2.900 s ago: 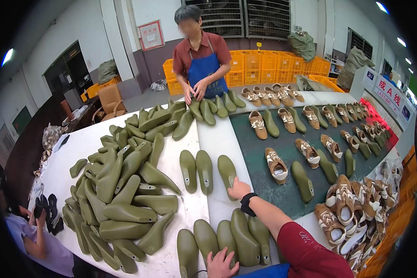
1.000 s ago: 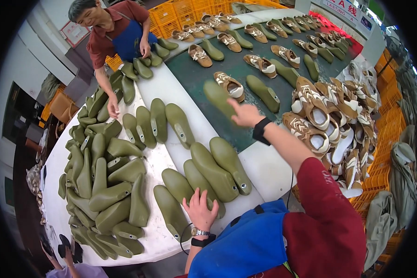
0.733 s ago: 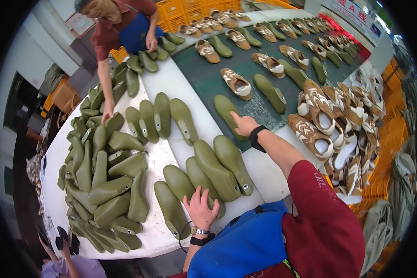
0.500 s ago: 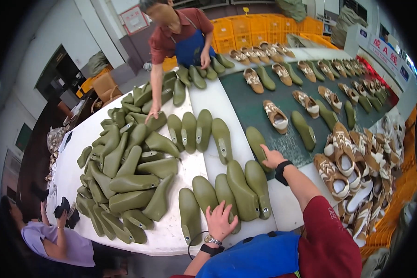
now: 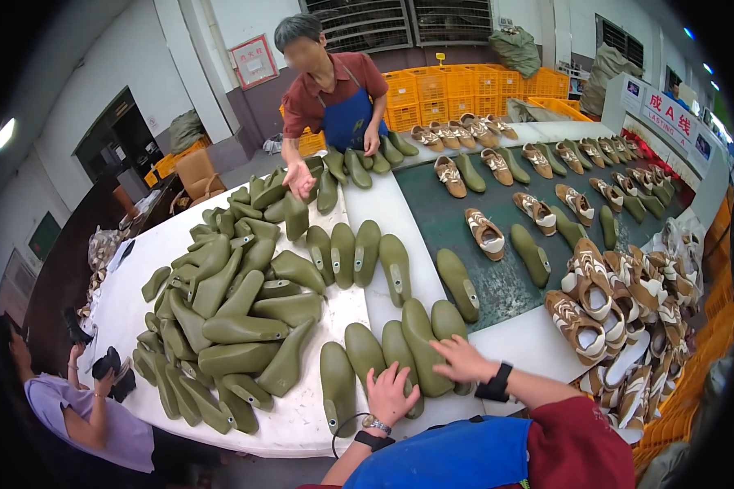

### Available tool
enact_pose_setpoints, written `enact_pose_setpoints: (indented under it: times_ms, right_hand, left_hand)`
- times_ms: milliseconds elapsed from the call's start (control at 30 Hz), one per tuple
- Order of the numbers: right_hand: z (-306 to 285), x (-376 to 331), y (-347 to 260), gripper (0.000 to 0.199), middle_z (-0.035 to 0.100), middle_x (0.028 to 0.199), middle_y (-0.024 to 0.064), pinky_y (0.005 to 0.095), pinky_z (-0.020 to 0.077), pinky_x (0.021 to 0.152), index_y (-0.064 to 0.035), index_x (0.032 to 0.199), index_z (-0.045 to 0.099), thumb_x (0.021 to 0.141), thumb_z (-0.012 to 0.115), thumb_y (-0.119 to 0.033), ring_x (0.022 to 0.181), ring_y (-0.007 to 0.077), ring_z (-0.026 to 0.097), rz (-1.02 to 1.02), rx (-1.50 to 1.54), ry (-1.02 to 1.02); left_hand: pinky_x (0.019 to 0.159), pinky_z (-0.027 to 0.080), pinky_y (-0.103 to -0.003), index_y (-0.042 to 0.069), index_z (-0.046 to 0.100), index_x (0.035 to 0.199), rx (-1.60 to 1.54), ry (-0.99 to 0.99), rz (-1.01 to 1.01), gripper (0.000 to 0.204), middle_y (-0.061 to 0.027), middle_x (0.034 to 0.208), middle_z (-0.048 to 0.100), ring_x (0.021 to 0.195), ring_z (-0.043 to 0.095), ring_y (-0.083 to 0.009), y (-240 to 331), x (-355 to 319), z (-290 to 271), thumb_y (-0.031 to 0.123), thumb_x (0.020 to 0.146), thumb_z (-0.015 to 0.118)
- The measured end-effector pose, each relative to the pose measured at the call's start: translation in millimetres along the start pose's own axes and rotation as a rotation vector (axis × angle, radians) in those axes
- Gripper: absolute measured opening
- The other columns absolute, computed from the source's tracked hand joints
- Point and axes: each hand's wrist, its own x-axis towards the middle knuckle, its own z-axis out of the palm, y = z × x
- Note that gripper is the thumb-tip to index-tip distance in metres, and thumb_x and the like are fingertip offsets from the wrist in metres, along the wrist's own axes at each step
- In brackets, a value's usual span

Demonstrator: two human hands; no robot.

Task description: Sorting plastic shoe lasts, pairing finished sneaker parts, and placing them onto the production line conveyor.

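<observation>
Before me on the white table stands a short row of olive-green shoe lasts. My left hand (image 5: 390, 397) lies with spread fingers over one green last (image 5: 397, 352) in the row. Close by, my right hand (image 5: 465, 361) reaches its stretched fingers onto the tall last (image 5: 420, 336) and the last (image 5: 448, 321) beside it, gripping neither. A single last (image 5: 457, 281) lies on the edge of the dark green conveyor belt (image 5: 497, 285). Further back on the table, another short row of lasts (image 5: 367, 248) stands side by side.
A big heap of lasts (image 5: 212, 301) covers the table at left. Brown-and-white shoes (image 5: 485, 234) and lasts line the belt; more shoes (image 5: 591, 281) are piled at right. Across the table a co-worker (image 5: 334, 98) holds a hand over the heap. Another person (image 5: 90, 416) stands lower left.
My right hand has come back from the last on the belt to the near row. The co-worker's hand has lifted off the heap. The view has tilted up slightly.
</observation>
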Motion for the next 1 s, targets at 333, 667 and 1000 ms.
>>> enact_pose_setpoints:
  times_ms: [333, 667, 1000]
  right_hand:
    - [10, -19, -26, 0.046, 0.055, 0.112, 0.0173, 0.0446, 0.0401, 0.093, -0.0129, 0.117, 0.058, 0.075, 0.067, -0.030, 0.110, 0.0381, 0.047, 0.057, -0.003, 0.346]
    - [-333, -302, 95, 0.017, 0.057, 0.051, 0.0086, 0.0287, 0.0446, 0.048, -0.0050, 0.060, 0.065, 0.066, 0.065, -0.021, 0.048, 0.0139, 0.057, 0.709, -0.265, -0.007]
    - [-390, -352, 161, 0.027, 0.060, 0.086, 0.0060, 0.0292, 0.0473, 0.069, -0.0030, 0.109, 0.056, 0.083, 0.056, -0.009, 0.074, 0.0179, 0.057, 0.743, -0.106, 0.972]
  left_hand:
    - [0.101, 0.027, -0.051, 0.012, 0.062, 0.106, -0.002, -0.005, -0.026, 0.043, -0.0126, 0.113, 0.058, 0.101, 0.057, -0.0234, -3, -5, 8, 0.039, 0.072, 0.063]
    - [0.101, 0.027, -0.052, 0.013, 0.062, 0.106, -0.003, 0.032, -0.032, 0.042, -0.0110, 0.114, 0.058, 0.102, 0.057, -0.0235, -9, -9, 11, 0.037, 0.071, 0.063]
    - [0.101, 0.027, -0.052, 0.011, 0.060, 0.105, -0.044, 0.032, -0.007, 0.040, -0.0126, 0.114, 0.057, 0.101, 0.057, -0.0251, -10, -8, 7, 0.035, 0.073, 0.062]
